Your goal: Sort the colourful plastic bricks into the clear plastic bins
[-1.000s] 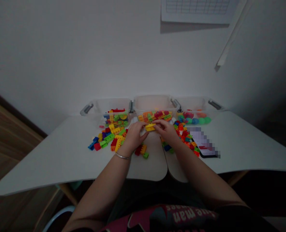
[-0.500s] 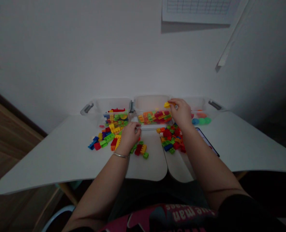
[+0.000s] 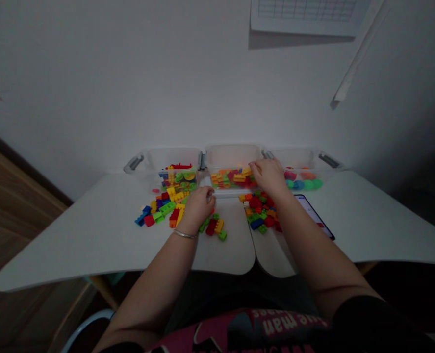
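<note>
My left hand rests over the bricks on the left half of the table, its fingers curled together. Whatever lies between those fingertips is too small or hidden to make out. Around it spread loose toy building bricks in red, yellow, green and blue. My right hand is over the right side of the clear middle bin, with its fingertips slightly apart and no brick visible in them. A yellow brick lies just below those fingertips, on the orange, red and green bricks in the bin.
A left clear bin holds mixed pieces, and a right clear bin holds round green, blue and red pieces. Another brick pile sits beneath my right forearm. A phone or tablet lies at the right. The wall stands behind the bins.
My right hand has moved down and slightly left to the middle bin, and the yellow brick has left its fingers. My left hand has stayed almost still.
</note>
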`<state>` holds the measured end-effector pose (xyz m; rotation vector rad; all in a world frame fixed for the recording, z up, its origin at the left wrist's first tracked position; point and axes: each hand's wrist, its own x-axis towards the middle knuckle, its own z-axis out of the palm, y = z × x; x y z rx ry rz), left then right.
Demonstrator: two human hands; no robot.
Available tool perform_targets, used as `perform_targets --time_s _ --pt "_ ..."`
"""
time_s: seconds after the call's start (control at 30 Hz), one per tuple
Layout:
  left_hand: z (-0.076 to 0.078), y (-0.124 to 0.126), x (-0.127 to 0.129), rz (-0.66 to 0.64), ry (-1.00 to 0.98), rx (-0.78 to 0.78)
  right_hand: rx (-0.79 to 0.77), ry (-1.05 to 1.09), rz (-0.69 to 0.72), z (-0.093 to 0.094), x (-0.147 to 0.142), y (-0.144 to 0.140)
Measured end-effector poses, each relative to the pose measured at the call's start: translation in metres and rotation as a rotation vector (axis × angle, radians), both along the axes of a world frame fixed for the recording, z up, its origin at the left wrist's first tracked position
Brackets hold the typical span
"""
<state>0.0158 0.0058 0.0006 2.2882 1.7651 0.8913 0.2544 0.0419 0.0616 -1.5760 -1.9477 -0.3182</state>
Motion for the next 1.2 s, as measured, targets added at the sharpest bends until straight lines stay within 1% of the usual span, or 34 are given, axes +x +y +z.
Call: perform_targets --time_s 0.1,0.27,0.33,0.43,0.5,0.6,0.7,0.77,0.87,0.93,1.2 --pt "0.002 -0.002 0.001 0.000 0.054 -0.021 0.024 0.064 0.064 -0.005 0.005 0.003" --pt "0.005 -0.004 0.001 -0.004 0.097 -0.035 0.101 0.237 0.195 -0.012 0.014 0.005" --pt "0.006 -0.004 0.001 -0.004 0.108 -0.041 0.149 0.284 0.226 -0.012 0.017 0.000" --pt "0.005 -0.003 0.001 -0.003 0.119 -0.039 0.195 0.298 0.232 -0.007 0.018 -0.013" --pt "0.005 -0.003 0.001 -0.002 0.125 -0.035 0.144 0.289 0.219 -0.004 0.017 -0.024" --pt "0.005 -0.004 0.002 0.001 0.135 -0.032 -0.049 0.226 0.212 -0.004 0.016 -0.038" --pt "0.007 -0.005 0.002 -0.002 0.147 -0.036 -0.246 0.085 0.242 -0.011 0.014 -0.046" --pt "0.008 -0.005 0.003 -0.005 0.145 -0.035 -0.321 0.018 0.221 -0.017 0.012 -0.048" --pt "0.008 -0.005 0.002 -0.014 0.127 -0.023 -0.385 -0.050 0.157 -0.024 0.010 -0.049" --pt "0.007 -0.005 0.002 -0.023 0.114 -0.011 -0.405 -0.083 0.139 -0.029 0.009 -0.049" --pt "0.003 -0.002 0.002 -0.039 0.103 0.006 -0.393 -0.113 0.140 -0.045 0.002 -0.048"
